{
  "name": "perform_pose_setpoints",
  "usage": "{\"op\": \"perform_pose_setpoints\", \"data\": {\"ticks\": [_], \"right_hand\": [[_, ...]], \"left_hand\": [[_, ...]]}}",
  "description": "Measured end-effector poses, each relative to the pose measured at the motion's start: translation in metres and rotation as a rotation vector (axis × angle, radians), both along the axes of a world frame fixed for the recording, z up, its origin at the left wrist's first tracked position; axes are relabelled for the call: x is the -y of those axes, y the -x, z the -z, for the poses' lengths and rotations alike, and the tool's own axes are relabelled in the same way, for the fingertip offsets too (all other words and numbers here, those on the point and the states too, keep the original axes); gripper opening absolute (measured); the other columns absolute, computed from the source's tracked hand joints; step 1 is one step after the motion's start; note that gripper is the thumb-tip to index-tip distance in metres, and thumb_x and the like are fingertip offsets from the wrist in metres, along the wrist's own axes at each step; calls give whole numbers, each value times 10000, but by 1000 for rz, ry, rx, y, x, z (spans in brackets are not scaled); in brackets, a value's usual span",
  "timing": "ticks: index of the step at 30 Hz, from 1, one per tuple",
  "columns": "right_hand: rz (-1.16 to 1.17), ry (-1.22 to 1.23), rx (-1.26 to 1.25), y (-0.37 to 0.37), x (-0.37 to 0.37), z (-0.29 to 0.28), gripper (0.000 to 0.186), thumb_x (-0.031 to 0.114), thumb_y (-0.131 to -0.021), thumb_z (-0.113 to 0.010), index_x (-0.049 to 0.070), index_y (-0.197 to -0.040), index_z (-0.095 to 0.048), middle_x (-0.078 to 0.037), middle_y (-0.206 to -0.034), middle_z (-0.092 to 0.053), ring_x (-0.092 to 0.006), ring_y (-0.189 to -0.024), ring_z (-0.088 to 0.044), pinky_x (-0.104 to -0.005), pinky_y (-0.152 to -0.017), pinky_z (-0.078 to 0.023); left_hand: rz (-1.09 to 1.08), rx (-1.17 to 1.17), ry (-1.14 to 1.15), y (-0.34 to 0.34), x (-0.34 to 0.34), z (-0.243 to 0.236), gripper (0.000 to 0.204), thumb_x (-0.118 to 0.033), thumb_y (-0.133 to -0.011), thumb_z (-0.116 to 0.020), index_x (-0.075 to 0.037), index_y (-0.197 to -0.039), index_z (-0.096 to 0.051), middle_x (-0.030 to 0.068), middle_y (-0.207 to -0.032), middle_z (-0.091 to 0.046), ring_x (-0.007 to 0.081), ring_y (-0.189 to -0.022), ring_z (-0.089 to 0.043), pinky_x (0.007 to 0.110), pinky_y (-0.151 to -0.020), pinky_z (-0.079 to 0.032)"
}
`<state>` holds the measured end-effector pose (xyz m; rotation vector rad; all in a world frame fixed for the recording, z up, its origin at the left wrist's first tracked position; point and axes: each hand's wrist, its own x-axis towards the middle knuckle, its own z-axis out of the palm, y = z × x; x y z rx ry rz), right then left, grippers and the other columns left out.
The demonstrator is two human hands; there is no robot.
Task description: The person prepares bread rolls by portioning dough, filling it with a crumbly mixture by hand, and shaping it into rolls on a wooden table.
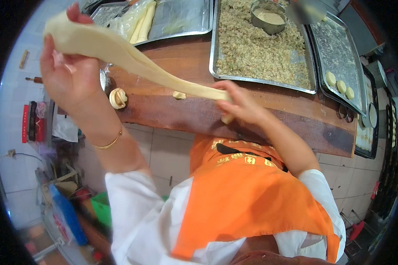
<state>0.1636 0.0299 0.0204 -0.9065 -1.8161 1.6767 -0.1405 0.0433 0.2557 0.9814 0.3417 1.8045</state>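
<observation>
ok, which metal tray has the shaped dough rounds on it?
The dark tray on the far right, holding three pale rounds. The big tray beside it holds only crumbly filling.

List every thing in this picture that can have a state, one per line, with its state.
Pale stretched dough strip: pulled taut between both hands.
Left hand: raised, gripping the strip's end.
Right hand: pinching the strip's other end.
Large steel tray: full of crumbly filling.
Small coiled dough piece: lying on the wooden board.
</observation>
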Motion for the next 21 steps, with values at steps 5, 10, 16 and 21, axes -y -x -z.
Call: {"op": "perform_pose_setpoints", "data": {"ticks": [5, 10, 16, 21], "right_hand": [[-73, 52, 391, -88, 1, -46, 231, 138, -910, -648, 19, -1103, -603, -75, -819, -662, -158, -684, -636, -335, -603, -518], [-103, -490, 804, -122, 21, 9, 268, 176, -788, -734, 6, -977, -649, -210, -893, -668, -444, -866, -618, -484, -758, -498], [5, -287, 707, -126, 31, 14, 277, 169, -793, -736, 17, -1007, -645, -199, -910, -668, -411, -858, -637, -467, -755, -508], [31, -514, 719, -129, 32, 7, 379, 151, -775, -758, 27, -1108, -626, -179, -1031, -634, -393, -989, -600, -453, -869, -485]], "left_hand": [[-371, 79, 440, 55, 4, 130, 502, -153, -925, -653, 27, -1357, -471, 194, -1237, -617, 304, -1151, -606, 476, -1033, -475], [-334, 204, 783, 59, 57, 263, 482, -60, -904, -673, -77, -1337, -462, 140, -1136, -630, 267, -1044, -632, 460, -921, -527], [-612, -100, 733, 77, 71, 283, 453, 48, -871, -675, -55, -1247, -445, 162, -1140, -602, 273, -996, -647, 431, -852, -570], [-881, -739, 715, 102, 74, 299, 434, 42, -879, -674, -17, -1239, -439, 156, -1160, -581, 196, -1063, -592, 336, -919, -528]]}}
